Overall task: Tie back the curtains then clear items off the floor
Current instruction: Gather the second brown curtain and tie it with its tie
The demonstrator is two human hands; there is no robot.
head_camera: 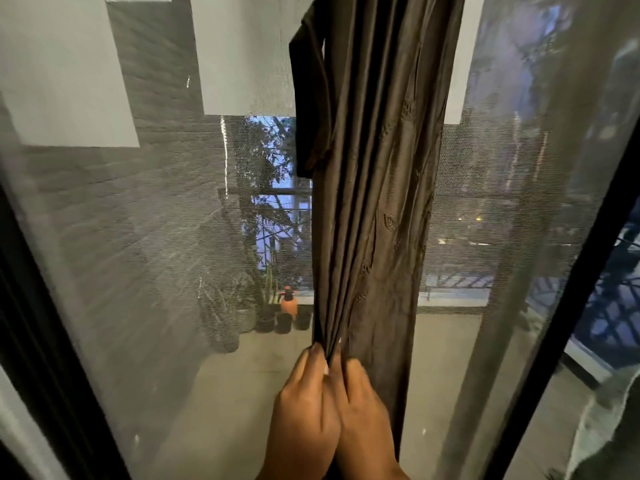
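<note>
The mesh screen (145, 237) spans the doorway, and the dark curtain (374, 168) hangs before it, gathered into a narrow column, likely ready for tying. Low down, the left hand (304, 407) and right hand (363, 410), touching, each pinch its bunched folds in a clenched grip.

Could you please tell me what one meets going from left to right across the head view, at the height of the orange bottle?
Black frame → potted plants → orange bottle → brown curtain → sheer curtain.
</note>
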